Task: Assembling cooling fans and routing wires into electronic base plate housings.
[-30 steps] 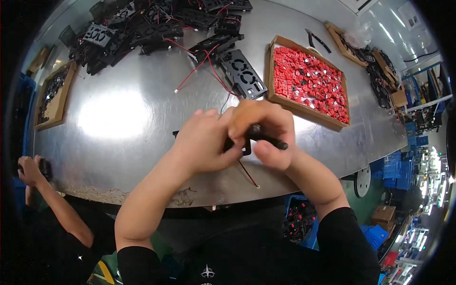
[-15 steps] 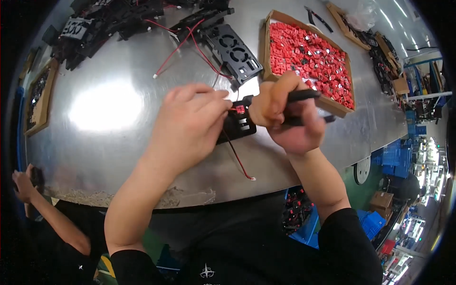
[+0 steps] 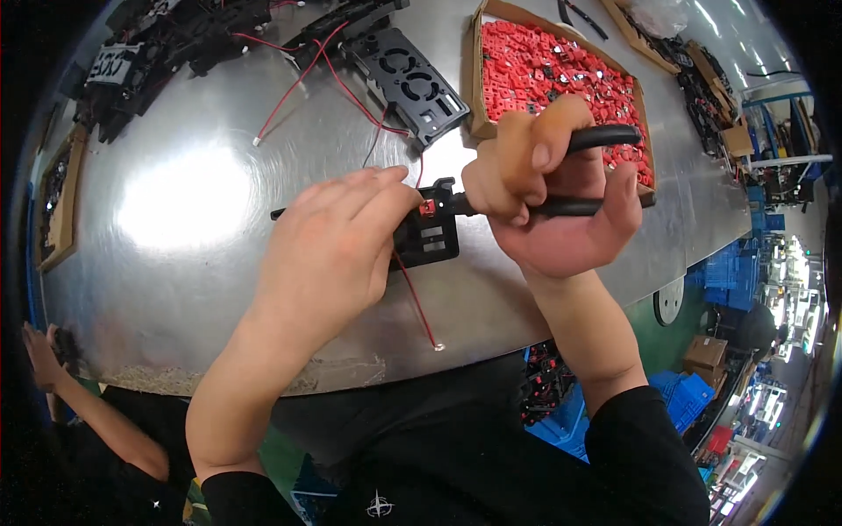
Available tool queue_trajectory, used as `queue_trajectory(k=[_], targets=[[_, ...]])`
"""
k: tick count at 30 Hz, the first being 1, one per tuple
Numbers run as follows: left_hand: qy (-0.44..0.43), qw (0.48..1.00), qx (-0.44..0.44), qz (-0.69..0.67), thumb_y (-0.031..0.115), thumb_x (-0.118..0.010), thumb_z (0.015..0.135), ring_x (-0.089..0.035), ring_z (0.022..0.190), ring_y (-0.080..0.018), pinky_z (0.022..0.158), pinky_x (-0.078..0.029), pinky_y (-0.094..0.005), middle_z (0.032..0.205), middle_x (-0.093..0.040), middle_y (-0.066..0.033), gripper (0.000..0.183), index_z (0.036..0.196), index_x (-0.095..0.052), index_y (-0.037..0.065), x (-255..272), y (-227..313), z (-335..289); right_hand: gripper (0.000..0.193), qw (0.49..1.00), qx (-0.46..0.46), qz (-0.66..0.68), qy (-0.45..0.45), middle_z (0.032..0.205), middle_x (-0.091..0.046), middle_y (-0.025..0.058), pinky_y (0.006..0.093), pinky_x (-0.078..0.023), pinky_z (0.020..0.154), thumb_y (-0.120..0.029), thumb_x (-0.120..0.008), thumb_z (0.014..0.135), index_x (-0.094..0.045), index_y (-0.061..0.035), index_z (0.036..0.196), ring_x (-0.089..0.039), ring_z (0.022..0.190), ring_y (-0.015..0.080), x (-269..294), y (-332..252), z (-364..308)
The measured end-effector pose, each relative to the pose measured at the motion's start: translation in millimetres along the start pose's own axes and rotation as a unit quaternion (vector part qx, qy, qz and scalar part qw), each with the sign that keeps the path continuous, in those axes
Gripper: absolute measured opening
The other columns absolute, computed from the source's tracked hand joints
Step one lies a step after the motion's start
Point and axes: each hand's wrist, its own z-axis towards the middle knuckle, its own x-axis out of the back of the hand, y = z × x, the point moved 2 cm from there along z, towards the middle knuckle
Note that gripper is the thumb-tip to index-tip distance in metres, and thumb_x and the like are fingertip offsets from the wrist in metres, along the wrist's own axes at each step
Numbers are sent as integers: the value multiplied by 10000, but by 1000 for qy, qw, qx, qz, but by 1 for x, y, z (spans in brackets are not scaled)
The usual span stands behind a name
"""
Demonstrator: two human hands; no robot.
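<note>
My left hand (image 3: pixel 333 241) is closed over a black plastic housing (image 3: pixel 445 247), covering much of it and holding it on the metal table. A small red part (image 3: pixel 427 208) sits at the housing's upper edge, beside my left fingertips. From under that hand a red-and-black wire (image 3: pixel 418 302) trails toward the table's front edge and ends in a white plug. My right hand (image 3: pixel 548 197) grips pliers by their spread black handles (image 3: pixel 605 137). Their dark nose points left, at the red part; the jaws are too small to make out.
Behind my right hand stands a cardboard tray (image 3: pixel 474 79) full of red parts. A black fan-grille housing (image 3: pixel 408 83) with wires lies beyond my hands. More black housings (image 3: pixel 184 53) pile up at the far left. Another person's hand (image 3: pixel 44 359) shows at the left edge.
The pliers' handles have spread wider, and my right hand has shifted slightly right. The housing and my left hand appear a little farther left, as does the whole table view.
</note>
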Motion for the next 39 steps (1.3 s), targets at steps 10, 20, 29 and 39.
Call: queue_trajectory(k=[10,20,29,39], targets=[[-77,992,54,-80,334,-900,745,-693,1162,-402,968,-557,-482,1305,-727,-169,582,1188,-645,56,5,0,6,570,1000,-3,-1,-28,755,-421,12,292,-315,587,-678,-475,1054,-510,-109,1030,-325,575,106,2,14,2],[-79,993,26,-85,293,-914,728,-697,1052,-384,896,-562,-474,1125,-728,-143,561,1186,-659,94,1,-5,4,597,999,-24,-30,1,714,-388,5,310,-275,576,-697,-517,1040,-465,-111,939,-298,568,113,-10,16,-9],[-53,995,31,-75,291,-908,732,-656,968,-376,828,-542,-481,977,-664,-124,483,1090,-635,113,2,-6,11,676,984,-18,-166,59,736,-419,29,336,-296,623,-758,-626,951,-473,-100,982,-358,641,143,-33,10,-13],[-40,995,32,-82,310,-900,725,-645,960,-377,828,-536,-489,989,-663,-122,506,1097,-621,111,-3,-9,7,669,993,-5,-110,43,757,-424,21,287,-302,582,-705,-627,983,-496,-51,1032,-375,638,120,-24,22,-5]])
